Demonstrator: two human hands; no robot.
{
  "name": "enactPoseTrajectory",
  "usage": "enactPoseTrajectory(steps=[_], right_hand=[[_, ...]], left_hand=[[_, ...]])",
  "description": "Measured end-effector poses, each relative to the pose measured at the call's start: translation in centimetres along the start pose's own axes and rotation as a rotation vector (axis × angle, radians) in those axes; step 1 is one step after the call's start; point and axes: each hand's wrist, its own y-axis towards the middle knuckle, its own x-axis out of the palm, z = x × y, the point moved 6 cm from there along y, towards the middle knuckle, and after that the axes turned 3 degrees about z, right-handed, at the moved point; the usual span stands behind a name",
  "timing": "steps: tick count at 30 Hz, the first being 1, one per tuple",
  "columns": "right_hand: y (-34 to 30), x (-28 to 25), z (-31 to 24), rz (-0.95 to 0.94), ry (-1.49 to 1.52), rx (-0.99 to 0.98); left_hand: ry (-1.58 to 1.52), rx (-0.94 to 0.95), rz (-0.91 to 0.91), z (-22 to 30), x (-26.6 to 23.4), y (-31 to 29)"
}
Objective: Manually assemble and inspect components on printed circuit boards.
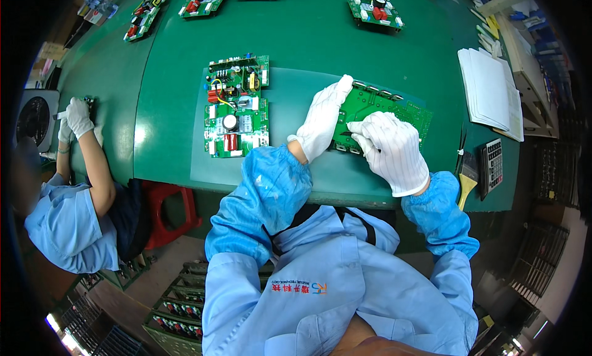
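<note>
A green circuit board point(414, 114) lies with its solder side up on a translucent mat point(290, 165). My left hand point(324, 117), in a white glove, grips the board's left edge, fingers reaching its far left corner. Over the board's near half is my right hand point(394, 149), in a striped white glove. Its fingertips are pinched together close to the board's surface, and a small dark tip shows beneath them; what it belongs to is hidden. To the left lies another circuit board point(245, 112), component side up, with red, white and black parts and a yellow wire.
More populated boards point(376, 9) stand along the table's far side. At right are a paper stack point(487, 88), a calculator point(491, 165) and a brush point(467, 177). A co-worker point(74, 220) sits at left beside a fan point(36, 118), near a red stool point(169, 211).
</note>
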Motion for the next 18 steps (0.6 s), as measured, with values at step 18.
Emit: enactPoseTrajectory(steps=[18], right_hand=[[-0.2,-0.1,-0.2,-0.001,-0.009,0.011]], left_hand=[[0.197,0.137,0.030,1.7,-0.3,-0.4]])
